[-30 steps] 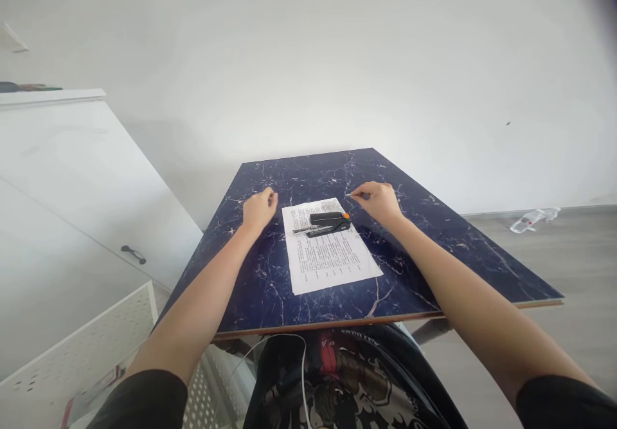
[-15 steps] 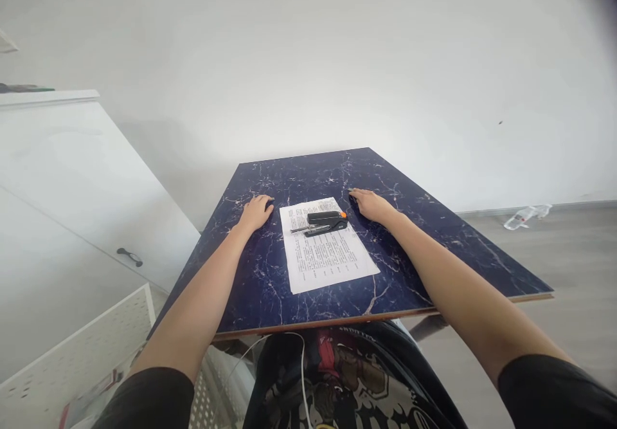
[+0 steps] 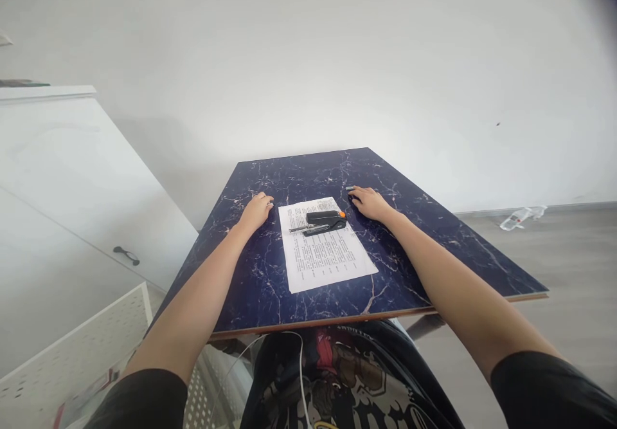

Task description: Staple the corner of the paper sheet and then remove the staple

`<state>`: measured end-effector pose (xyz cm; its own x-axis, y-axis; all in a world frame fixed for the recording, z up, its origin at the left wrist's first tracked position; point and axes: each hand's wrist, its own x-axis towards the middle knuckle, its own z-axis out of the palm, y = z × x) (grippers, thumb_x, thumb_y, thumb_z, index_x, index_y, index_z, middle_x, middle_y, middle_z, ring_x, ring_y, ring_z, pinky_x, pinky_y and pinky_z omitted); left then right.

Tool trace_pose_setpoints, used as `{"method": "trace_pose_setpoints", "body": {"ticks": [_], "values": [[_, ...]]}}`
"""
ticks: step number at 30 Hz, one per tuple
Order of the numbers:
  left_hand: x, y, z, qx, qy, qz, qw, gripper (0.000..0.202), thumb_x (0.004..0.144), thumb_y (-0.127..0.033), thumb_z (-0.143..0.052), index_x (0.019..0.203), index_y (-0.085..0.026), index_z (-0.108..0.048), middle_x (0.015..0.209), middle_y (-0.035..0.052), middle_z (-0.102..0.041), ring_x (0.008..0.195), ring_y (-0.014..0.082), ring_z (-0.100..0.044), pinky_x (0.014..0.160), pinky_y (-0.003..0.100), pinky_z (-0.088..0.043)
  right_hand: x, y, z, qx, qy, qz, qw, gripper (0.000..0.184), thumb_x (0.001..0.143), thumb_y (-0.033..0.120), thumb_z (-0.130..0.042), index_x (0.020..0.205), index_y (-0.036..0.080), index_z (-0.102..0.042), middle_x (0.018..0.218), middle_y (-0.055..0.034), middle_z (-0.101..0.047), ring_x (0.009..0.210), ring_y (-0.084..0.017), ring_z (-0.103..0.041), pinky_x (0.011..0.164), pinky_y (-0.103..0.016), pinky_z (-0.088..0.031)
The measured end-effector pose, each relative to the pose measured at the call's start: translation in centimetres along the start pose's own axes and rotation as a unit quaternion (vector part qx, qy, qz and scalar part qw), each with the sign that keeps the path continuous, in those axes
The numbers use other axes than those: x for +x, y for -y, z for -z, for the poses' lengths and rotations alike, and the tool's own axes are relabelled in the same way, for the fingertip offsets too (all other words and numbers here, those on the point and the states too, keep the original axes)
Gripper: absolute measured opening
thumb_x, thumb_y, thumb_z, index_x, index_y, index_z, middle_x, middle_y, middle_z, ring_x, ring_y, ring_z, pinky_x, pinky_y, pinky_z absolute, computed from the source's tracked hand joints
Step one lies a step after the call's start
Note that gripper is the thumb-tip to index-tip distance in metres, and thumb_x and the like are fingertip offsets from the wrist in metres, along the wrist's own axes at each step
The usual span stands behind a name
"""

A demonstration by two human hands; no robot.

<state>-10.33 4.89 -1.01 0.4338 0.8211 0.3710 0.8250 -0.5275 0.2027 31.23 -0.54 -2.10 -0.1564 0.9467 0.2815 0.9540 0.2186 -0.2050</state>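
Observation:
My left hand (image 3: 257, 211) rests on the dark blue marbled table (image 3: 328, 307), left of a printed sheaf of paper (image 3: 332, 274) and apart from it. Its fingers are loosely bent, and it holds nothing I can make out. On the other side, my right hand (image 3: 370, 204) lies on the table with its fingers stretched forward. A small pale-green spot shows at its fingertips, too small to name. Between the hands, a black stapler (image 3: 324, 221) with an orange end lies across the upper part of the paper. Neither hand touches it.
A white cabinet (image 3: 62, 178) with a dark handle stands at the left. Below it is a perforated white rack (image 3: 96, 358). A clear plastic bottle (image 3: 515, 219) lies on the floor to the right. A white cable (image 3: 302, 377) hangs over my lap.
My left fingers have drawn in and bent slightly. My right hand stays in nearly the same place. The stapler and paper have not moved on the table; the view has shifted a little.

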Motion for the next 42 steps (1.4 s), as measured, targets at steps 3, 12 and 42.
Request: {"method": "trace_pose_setpoints", "body": {"ticks": [3,12,42], "values": [[0.0,0.0,0.0,-0.032,-0.017,0.016,0.999,0.026,0.097,-0.016,-0.049,0.106,-0.017,-0.073,0.114,0.0130,-0.062,0.105,0.0245,-0.065,0.103,0.039,-0.050,-0.3,1.1,0.9,0.067,-0.034,0.029,0.997,0.037,0.099,0.028,-0.054,0.131,0.019,-0.069,0.146,-0.0131,-0.061,0.132,-0.035,-0.055,0.112,-0.054,-0.043],[-0.3,-2.5,0.5,-0.325,-0.083,0.156,0.929,0.023,0.099,-0.021,-0.042,0.102,-0.017,-0.064,0.071,0.0002,-0.059,0.057,0.0137,-0.057,0.060,0.026,-0.047,-2.7,8.3,3.9,0.280,0.139,0.223,0.924,0.059,0.088,0.047,-0.073,0.143,0.028,-0.060,0.130,-0.0078,-0.071,0.109,-0.029,-0.069,0.092,-0.043,-0.055],[-2.5,-8.8,2.8,-0.307,0.086,-0.074,0.945,0.025,0.081,-0.025,-0.081,0.106,-0.028,-0.083,0.099,0.0071,-0.082,0.085,0.0252,-0.079,0.081,0.041,-0.067,-2.4,8.6,2.4,0.194,0.095,0.173,0.961,0.033,0.086,0.044,-0.071,0.110,0.022,-0.066,0.094,-0.0050,-0.073,0.078,-0.022,-0.066,0.068,-0.034,-0.045]]}}
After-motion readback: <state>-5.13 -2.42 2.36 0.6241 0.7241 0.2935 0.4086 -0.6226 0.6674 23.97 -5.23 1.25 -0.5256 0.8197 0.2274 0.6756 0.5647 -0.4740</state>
